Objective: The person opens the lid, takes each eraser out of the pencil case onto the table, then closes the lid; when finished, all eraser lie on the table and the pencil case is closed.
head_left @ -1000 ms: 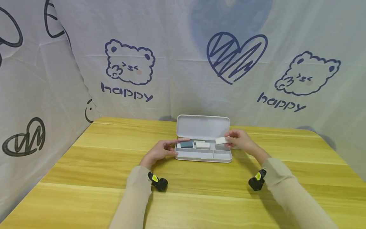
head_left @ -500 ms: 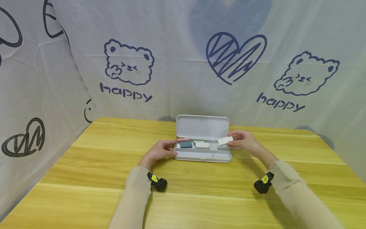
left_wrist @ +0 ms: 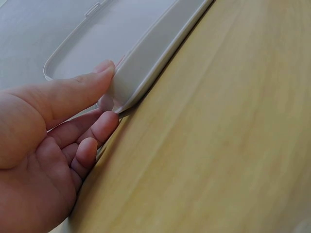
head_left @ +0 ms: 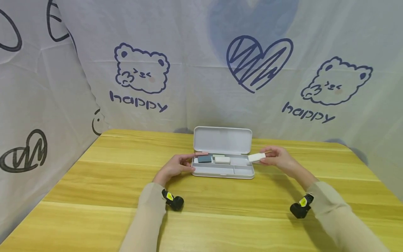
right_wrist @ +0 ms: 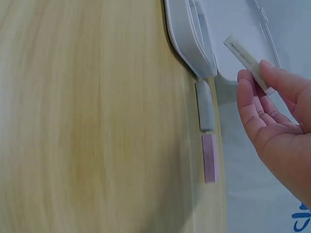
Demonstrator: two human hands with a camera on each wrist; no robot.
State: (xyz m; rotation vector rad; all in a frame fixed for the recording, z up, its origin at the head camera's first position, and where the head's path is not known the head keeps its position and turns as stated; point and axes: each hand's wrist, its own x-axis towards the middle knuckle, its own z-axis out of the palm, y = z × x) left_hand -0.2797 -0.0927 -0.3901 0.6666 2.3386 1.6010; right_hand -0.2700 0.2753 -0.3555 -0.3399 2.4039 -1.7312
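A white pencil case [head_left: 217, 175] stands on the table with its lid [head_left: 222, 140] raised. My left hand [head_left: 174, 166] grips its left end; in the left wrist view the thumb is at the rim and the curled fingers are by the bottom corner. My right hand [head_left: 283, 162] pinches a white eraser [head_left: 256, 158] between thumb and fingers, level with the case's right end. Inside the case's back compartment lie a dark blue block [head_left: 204, 159], a second white block [head_left: 222, 160], a green one [head_left: 218, 155] and a pink one [head_left: 201, 154].
Beyond the case's right end, a pale grey block [right_wrist: 205, 107] and a mauve block [right_wrist: 209, 158] lie on the wooden table [head_left: 220, 217] in the right wrist view. A printed cloth [head_left: 198, 87] hangs behind the table.
My right hand has drawn the white eraser rightward, from above the case's back compartment to its right end. The left hand stays on the case.
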